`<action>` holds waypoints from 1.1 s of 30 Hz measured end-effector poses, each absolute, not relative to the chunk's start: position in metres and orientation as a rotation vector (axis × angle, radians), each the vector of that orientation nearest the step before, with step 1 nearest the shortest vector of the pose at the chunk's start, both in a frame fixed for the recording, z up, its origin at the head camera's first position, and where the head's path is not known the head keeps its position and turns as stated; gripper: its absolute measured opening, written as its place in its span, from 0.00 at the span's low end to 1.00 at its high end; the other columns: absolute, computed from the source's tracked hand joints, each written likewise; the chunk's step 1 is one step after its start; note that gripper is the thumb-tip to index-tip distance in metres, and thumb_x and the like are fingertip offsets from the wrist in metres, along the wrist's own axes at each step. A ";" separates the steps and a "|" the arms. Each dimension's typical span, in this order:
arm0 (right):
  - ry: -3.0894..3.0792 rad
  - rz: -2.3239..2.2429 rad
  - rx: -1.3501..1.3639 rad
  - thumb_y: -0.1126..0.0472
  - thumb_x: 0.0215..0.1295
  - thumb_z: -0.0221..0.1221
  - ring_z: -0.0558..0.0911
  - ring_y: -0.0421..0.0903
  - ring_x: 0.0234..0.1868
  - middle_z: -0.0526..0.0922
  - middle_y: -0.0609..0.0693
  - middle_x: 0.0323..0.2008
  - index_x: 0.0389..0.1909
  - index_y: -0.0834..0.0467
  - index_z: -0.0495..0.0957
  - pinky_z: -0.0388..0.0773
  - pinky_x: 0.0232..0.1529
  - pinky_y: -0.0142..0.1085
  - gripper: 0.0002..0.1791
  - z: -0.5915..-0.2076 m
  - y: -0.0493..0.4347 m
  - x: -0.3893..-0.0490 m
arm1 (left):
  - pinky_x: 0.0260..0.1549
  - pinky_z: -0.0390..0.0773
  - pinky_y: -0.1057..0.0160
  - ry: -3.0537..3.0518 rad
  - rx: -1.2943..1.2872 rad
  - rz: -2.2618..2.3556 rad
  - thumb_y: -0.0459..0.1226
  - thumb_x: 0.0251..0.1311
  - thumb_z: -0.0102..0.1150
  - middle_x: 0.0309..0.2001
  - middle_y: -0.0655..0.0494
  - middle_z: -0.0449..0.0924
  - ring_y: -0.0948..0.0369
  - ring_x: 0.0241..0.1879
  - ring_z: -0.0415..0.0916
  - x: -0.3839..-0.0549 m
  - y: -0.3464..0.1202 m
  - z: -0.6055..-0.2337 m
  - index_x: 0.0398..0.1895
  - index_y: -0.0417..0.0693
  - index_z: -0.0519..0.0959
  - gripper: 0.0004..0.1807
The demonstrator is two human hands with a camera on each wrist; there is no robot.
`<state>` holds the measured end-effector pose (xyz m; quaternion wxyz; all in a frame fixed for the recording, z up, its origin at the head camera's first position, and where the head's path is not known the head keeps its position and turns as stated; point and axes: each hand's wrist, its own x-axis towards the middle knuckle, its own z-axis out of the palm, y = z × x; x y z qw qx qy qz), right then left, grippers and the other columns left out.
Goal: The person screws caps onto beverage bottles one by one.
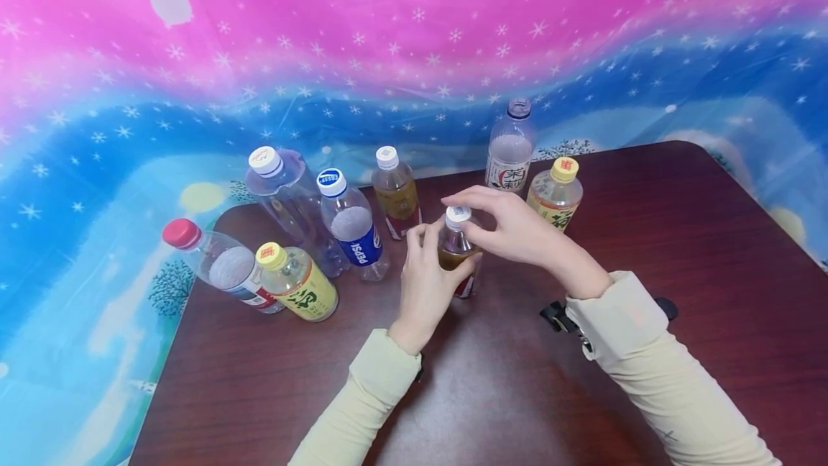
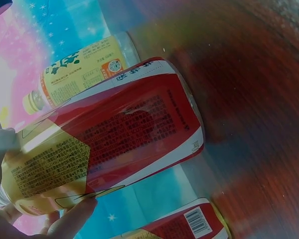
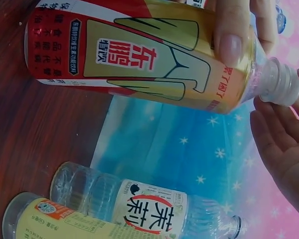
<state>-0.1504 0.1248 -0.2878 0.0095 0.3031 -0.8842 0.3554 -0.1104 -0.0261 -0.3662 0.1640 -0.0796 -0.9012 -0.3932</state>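
Observation:
A bottle with a gold and red label and a white cap stands upright near the middle of the table. My left hand grips its upper body, fingers on one side and thumb on the other. Above it, my right hand has thumb and fingers curled about the cap, pinching it. The right wrist view shows the cap on the bottle's neck between the right thumb and fingers. The left wrist view shows the label from the side, its lower part uncovered.
Left on the table stand a red-capped bottle, a yellow-labelled bottle, a tall clear bottle and a Pepsi bottle. Behind is a similar gold-and-red bottle. An uncapped bottle and another yellow-labelled bottle stand right.

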 end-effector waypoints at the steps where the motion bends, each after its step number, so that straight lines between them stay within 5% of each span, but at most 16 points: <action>1: -2.765 1.108 0.940 0.63 0.62 0.57 0.77 0.51 0.58 0.79 0.55 0.57 0.57 0.58 0.76 0.74 0.58 0.49 0.21 -0.287 0.125 -0.151 | 0.48 0.81 0.53 -2.570 -0.228 -1.122 0.50 0.50 0.70 0.50 0.48 0.66 0.50 0.47 0.78 -0.110 -0.026 -0.366 0.62 0.53 0.67 0.37; 17: -2.812 1.108 0.691 0.55 0.56 0.67 0.79 0.50 0.46 0.82 0.54 0.43 0.45 0.60 0.78 0.75 0.51 0.47 0.19 -0.288 0.119 -0.152 | 0.46 0.82 0.54 -2.565 -0.222 -1.111 0.50 0.49 0.70 0.49 0.49 0.66 0.50 0.45 0.79 -0.109 -0.026 -0.366 0.61 0.52 0.68 0.36; 24: -2.798 1.110 0.912 0.59 0.62 0.60 0.76 0.51 0.58 0.76 0.56 0.60 0.62 0.59 0.71 0.73 0.59 0.49 0.26 -0.291 0.122 -0.153 | 0.47 0.82 0.53 -2.562 -0.233 -1.101 0.50 0.50 0.70 0.50 0.47 0.66 0.50 0.45 0.78 -0.109 -0.027 -0.365 0.62 0.51 0.67 0.36; 33: -2.767 1.076 0.998 0.61 0.66 0.56 0.78 0.51 0.58 0.79 0.55 0.56 0.58 0.59 0.75 0.74 0.58 0.48 0.20 -0.286 0.129 -0.153 | 0.46 0.82 0.53 -2.559 -0.239 -1.099 0.49 0.49 0.71 0.50 0.47 0.66 0.50 0.46 0.79 -0.111 -0.026 -0.367 0.62 0.53 0.67 0.37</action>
